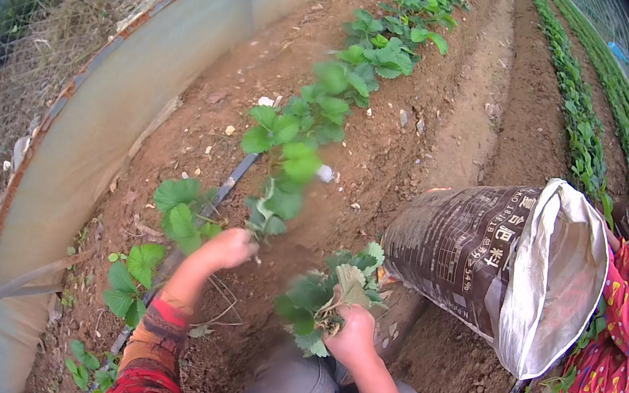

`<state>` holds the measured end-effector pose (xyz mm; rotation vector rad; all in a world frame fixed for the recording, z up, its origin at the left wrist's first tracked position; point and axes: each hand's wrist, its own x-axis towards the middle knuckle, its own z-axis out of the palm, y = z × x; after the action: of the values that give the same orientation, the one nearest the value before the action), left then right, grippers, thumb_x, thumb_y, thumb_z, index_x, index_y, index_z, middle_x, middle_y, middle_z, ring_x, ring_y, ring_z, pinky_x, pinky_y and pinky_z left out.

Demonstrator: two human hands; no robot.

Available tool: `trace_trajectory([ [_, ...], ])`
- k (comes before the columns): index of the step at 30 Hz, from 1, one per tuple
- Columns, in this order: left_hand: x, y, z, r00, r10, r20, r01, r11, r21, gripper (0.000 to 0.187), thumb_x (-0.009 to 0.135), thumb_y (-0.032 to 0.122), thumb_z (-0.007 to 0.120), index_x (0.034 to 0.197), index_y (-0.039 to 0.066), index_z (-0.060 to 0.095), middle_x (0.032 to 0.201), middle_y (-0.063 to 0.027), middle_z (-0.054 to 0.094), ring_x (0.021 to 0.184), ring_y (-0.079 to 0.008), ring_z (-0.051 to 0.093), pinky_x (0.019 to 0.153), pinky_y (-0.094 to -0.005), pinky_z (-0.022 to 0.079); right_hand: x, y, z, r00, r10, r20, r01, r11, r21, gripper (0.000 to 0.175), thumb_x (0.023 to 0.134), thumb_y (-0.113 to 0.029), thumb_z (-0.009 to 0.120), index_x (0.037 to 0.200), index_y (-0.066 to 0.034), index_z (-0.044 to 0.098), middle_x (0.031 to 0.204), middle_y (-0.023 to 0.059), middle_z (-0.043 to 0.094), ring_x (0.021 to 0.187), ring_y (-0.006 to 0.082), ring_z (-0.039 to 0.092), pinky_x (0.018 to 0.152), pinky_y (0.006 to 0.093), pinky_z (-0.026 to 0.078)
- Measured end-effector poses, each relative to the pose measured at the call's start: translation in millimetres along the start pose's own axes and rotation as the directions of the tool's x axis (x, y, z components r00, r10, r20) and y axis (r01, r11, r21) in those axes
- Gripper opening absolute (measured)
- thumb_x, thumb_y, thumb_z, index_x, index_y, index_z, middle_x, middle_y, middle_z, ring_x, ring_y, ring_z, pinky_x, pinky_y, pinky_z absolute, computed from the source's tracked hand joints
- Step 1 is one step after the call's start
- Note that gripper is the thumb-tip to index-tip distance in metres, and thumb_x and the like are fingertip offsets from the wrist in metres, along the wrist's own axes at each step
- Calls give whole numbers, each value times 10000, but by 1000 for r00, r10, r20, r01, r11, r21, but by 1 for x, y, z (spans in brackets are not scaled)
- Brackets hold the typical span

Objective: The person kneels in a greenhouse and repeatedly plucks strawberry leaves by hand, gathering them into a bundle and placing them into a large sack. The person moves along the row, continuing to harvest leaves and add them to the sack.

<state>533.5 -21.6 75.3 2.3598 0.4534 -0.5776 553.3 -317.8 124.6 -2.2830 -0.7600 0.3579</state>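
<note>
My right hand [353,333] is closed around the stems of a bunch of green, toothed leaves [308,294], which look like strawberry leaves. One leaf in the bunch shows its pale underside. To the left, my left hand [230,249] grips a few leaves [267,220] at the edge of the plant row; motion blur hides its fingertips. Just beyond it, the leaves of a strawberry plant [295,159] are blurred too. A smaller strawberry plant [183,216] grows close beside my left wrist, next to a black drip pipe [234,174].
A large woven fertilizer sack [448,248], bearing writing, leans open-mouthed at right. Behind it crouches a person in a red patterned garment [615,343]. Plastic sheeting [110,121] borders the left side, with metal poles [9,290] low down. Further plant rows [576,102] run beyond a furrow.
</note>
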Motion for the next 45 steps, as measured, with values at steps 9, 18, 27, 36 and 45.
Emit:
trace_trajectory([
  [9, -35, 72, 29, 671, 699, 246, -716, 698, -31, 203, 707, 201, 574, 769, 7, 584, 746, -198, 591, 692, -379, 566, 586, -420, 443, 1, -26, 0, 970, 38, 238, -22, 997, -68, 691, 628, -87, 645, 1275, -75, 403, 1170, 142, 515, 943, 345, 565, 778, 422, 482],
  [18, 60, 37, 15, 714, 317, -624, -174, 944, 280, 463, 768, 247, 626, 1157, 45, 475, 1051, -179, 545, 979, -360, 524, 836, -431, 434, 8, -14, 0, 982, 189, -32, -187, 981, 45, 279, 613, -58, 629, 884, -13, 579, 885, 189, 589, 835, 386, 565, 724, 421, 461],
  [27, 143, 24, 2, 720, 236, -652, -29, 950, 311, 303, 822, 246, 574, 1028, 25, 556, 990, -173, 566, 896, -337, 547, 775, -429, 436, 16, -6, -3, 973, 232, 0, -231, 971, 54, 300, 642, -73, 604, 941, -54, 616, 939, 156, 602, 842, 353, 590, 737, 418, 474],
  [36, 117, -44, -29, 635, 609, -475, -494, 793, 355, 177, 815, 68, 526, 982, 18, 556, 959, -182, 586, 935, -356, 552, 800, -399, 447, 21, -7, -3, 969, 231, 84, -238, 967, 86, 344, 636, -98, 629, 976, -49, 605, 953, 163, 602, 853, 357, 587, 747, 412, 471],
  [45, 103, -77, -37, 880, 165, -445, -13, 946, 325, 236, 834, 125, 474, 1043, 65, 566, 909, -192, 602, 893, -358, 566, 819, -413, 447, 20, -6, 1, 978, 193, 79, -199, 977, 74, 368, 629, -116, 651, 982, -26, 602, 928, 173, 613, 847, 355, 595, 755, 408, 476],
])
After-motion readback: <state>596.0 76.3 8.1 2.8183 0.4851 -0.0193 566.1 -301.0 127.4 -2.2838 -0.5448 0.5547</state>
